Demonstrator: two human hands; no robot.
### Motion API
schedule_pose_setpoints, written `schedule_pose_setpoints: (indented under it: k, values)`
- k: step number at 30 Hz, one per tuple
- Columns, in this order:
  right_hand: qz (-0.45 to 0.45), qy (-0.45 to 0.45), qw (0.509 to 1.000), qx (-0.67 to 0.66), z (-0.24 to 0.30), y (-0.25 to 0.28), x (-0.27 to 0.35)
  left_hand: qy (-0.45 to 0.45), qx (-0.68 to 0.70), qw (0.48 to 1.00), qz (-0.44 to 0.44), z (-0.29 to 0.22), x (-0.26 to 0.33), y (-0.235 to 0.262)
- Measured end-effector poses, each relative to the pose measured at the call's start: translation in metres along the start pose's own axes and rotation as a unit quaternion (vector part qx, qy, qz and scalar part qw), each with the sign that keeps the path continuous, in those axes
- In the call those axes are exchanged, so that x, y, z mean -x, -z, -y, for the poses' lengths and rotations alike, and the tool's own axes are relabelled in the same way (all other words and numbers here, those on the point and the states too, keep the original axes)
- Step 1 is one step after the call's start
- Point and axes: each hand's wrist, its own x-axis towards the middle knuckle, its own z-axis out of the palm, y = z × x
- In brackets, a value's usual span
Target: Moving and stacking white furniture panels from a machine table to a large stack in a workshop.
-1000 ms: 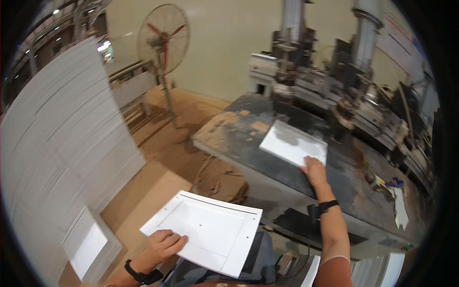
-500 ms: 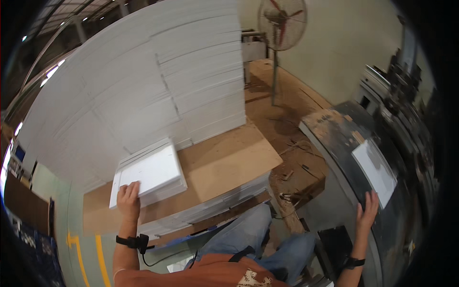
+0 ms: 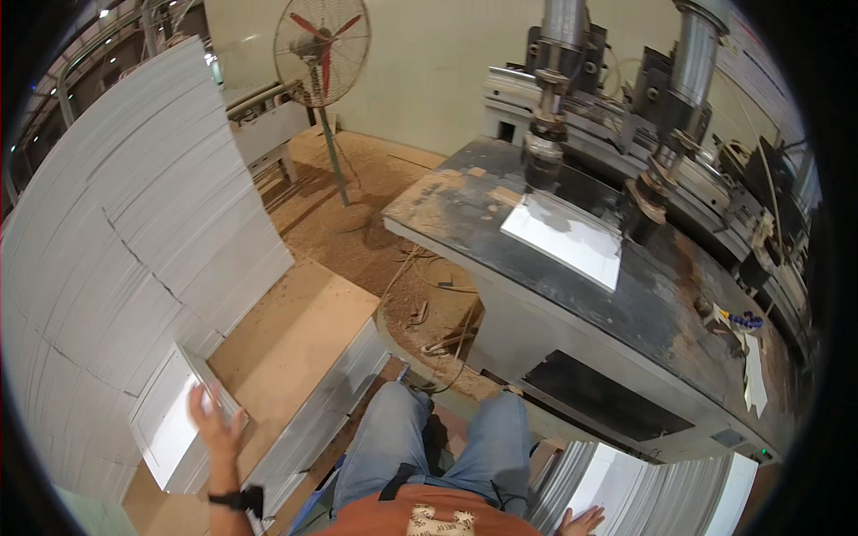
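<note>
My left hand [image 3: 216, 429] is raised with its fingers spread, over the edge of a short stack of white panels [image 3: 163, 447]. Nothing is in it. Low in the picture, my right hand [image 3: 583, 520] has its fingers stretched out against a row of white panels [image 3: 648, 491] standing on edge; its lower part is cut off by the frame. Another white panel [image 3: 565, 241] lies flat on the dark machine table [image 3: 483, 223], beneath the machine's spindles and apart from both hands.
A tall white stack of boards [image 3: 125, 241] rises at the left, behind a brown board [image 3: 299, 317] on a low pile. Metal spindles [image 3: 542, 147] stand over the table's far side. A fan [image 3: 322, 49] stands at the back, on a dusty floor with loose cables [image 3: 438, 268].
The view has turned to the right. My left hand has opened and come off the panel it rested on. My right hand has moved from the machine table down to the standing panels.
</note>
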Motion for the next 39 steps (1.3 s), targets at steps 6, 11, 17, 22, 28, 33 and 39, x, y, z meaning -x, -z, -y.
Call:
schedule_pose_setpoints:
  k: [6,11,17,22,28,33,39]
  values:
    - [-0.068,0.070,0.987,0.125,0.017,-0.041,-0.006,-0.280,0.365,0.887,0.021,-0.274,-0.164,-0.128]
    - [-0.067,0.055,0.996,-0.022,0.028,-0.019,0.018,-0.376,0.414,0.827,0.053,-0.482,-0.253,-0.188]
    - [-0.183,0.072,0.965,-0.173,0.013,0.108,0.041,-0.287,0.336,0.866,0.233,-0.550,-0.270,-0.266]
    - [-0.266,0.031,0.935,-0.232,0.035,0.203,0.050,-0.322,0.381,0.849,0.176,-0.512,-0.245,-0.247]
    - [-0.360,0.368,0.846,-0.141,0.147,0.325,-0.009,-0.376,0.382,0.844,0.016,-0.397,-0.168,-0.171]
    - [-0.384,0.593,0.703,-0.076,0.308,0.347,-0.091,-0.456,0.351,0.817,-0.009,-0.282,-0.142,-0.098]
    - [-0.338,0.567,0.748,-0.075,0.419,0.282,-0.196,-0.410,0.252,0.874,0.072,-0.167,-0.119,0.012]
